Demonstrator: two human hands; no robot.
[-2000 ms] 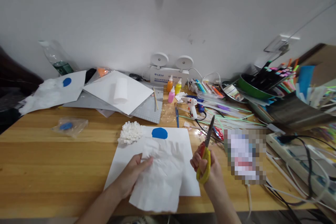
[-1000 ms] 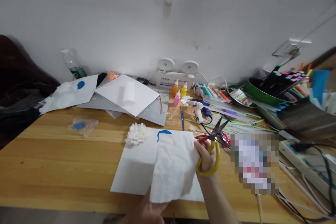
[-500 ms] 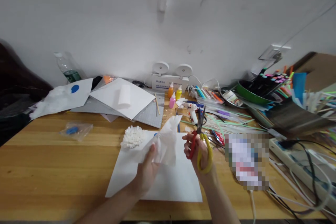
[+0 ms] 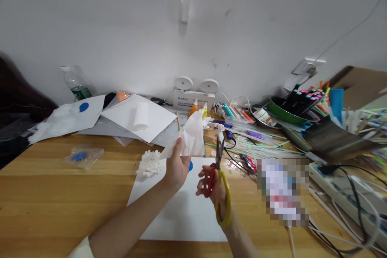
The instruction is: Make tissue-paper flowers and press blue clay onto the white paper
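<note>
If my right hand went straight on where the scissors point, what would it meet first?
Probably the white glue gun: the scissors in your right hand point toward it, though the height and depth between them are unclear.

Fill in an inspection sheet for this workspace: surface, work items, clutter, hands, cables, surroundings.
Surface: wooden table, white sheet lying on it.
Work items: thin white paper, raised; red-and-yellow scissors; blue patch, partly hidden; ruffled white piece at the sheet's far left corner.
Clutter: glue gun, green bowl of pens, plastic bag with something blue inside; one item pixelated.
Hands: left hand grips the paper; right hand holds the scissors.
Cables: white and black cables around the power strip.
Surroundings: wall with outlet; bottle.
</note>
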